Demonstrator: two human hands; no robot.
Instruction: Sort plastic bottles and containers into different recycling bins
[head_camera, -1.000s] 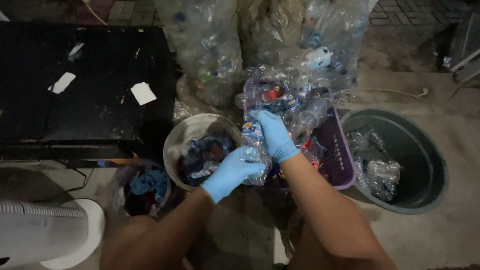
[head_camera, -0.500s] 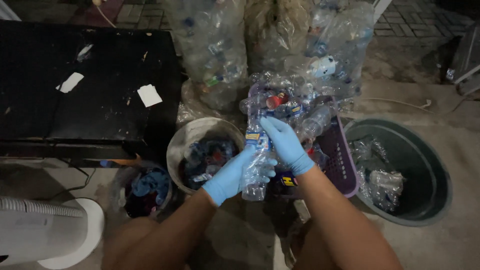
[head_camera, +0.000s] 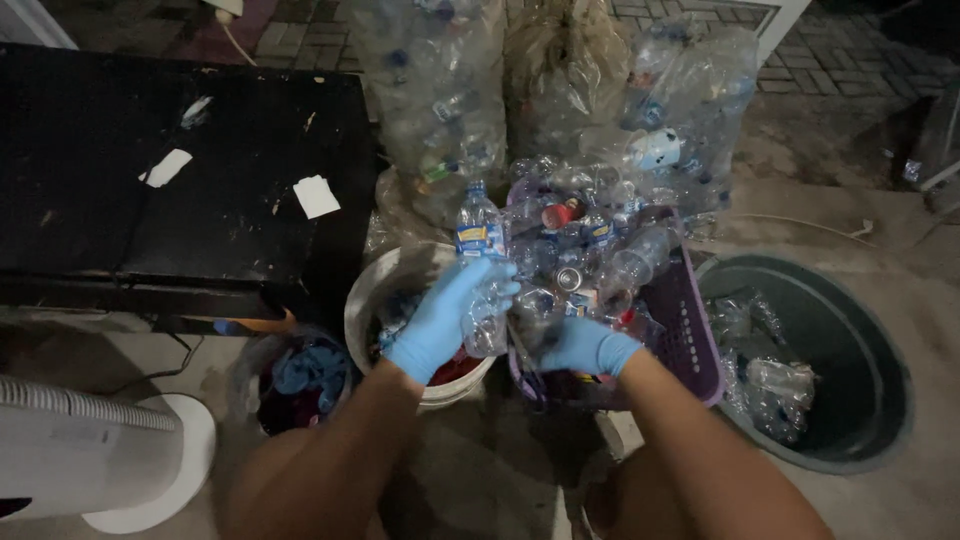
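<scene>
The ground was dim, stained concrete, with a black table (head_camera: 180, 190) on the left and 3 tall clear sacks (head_camera: 440, 110) of empty bottles standing behind. Between the knees sat a purple basket (head_camera: 690, 340) heaped with crushed clear bottles, a white bucket (head_camera: 365, 305) just left of it holding bits of blue and red, and a dark tub (head_camera: 870, 400) to the right with a few bottles lying in its bottom. A smaller bin (head_camera: 300, 375) of blue scraps stood under the table edge, and a white fan base (head_camera: 150, 470) showed at lower left. The left hand (head_camera: 440, 320), in a blue glove, gripped a clear bottle (head_camera: 480, 270) upright by its lower half over the gap between bucket and basket, fingers curled round the body so that the blue label and cap stayed free. The right hand (head_camera: 585, 345), also gloved, lay low at the basket's near rim among the bottles, fingers bent inward (whether they pinched anything I could not tell, the shadow hid the tips). The containers ringed the sitter closely, probably so each kind of piece had its own place within easy reach.
</scene>
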